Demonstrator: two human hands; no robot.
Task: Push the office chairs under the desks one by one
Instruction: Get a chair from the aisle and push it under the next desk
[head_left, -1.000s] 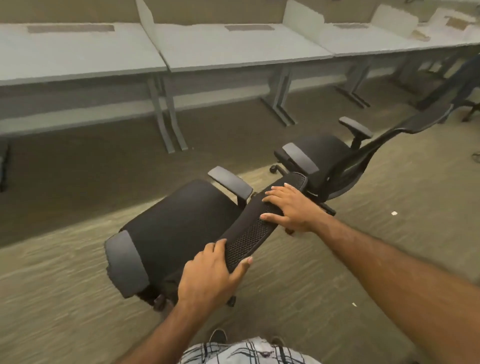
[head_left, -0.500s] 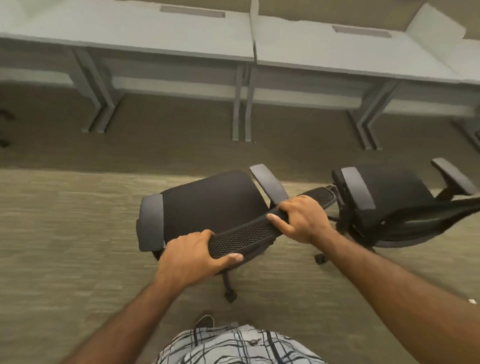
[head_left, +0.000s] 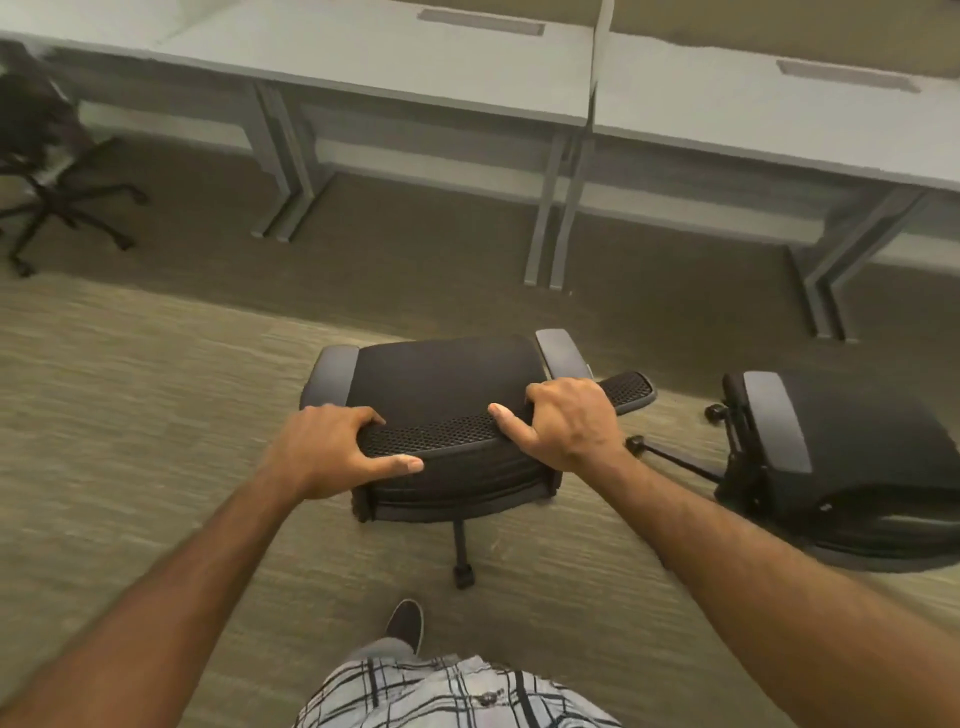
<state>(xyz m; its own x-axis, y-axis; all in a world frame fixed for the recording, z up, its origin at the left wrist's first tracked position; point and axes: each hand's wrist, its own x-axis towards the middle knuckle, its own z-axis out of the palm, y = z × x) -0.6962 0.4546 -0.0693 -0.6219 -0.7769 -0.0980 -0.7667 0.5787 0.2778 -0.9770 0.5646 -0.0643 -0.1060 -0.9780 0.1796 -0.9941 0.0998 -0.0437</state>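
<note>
left hand (head_left: 332, 449) and right hand (head_left: 566, 423) gripped mesh backrest (head_left: 436, 434) | office chair (head_left: 441, 379) stood short of desk (head_left: 415, 67), seat facing it (backrest parallel to desk edge) | push likely straight toward desk

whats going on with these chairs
A person stands behind a black office chair, left grip and right grip both curled over the top of its mesh backrest. The chair faces the grey desks but sits on the carpet short of them, not yet under. A second chair waits to the right, and a third chair stands at far left.
</note>
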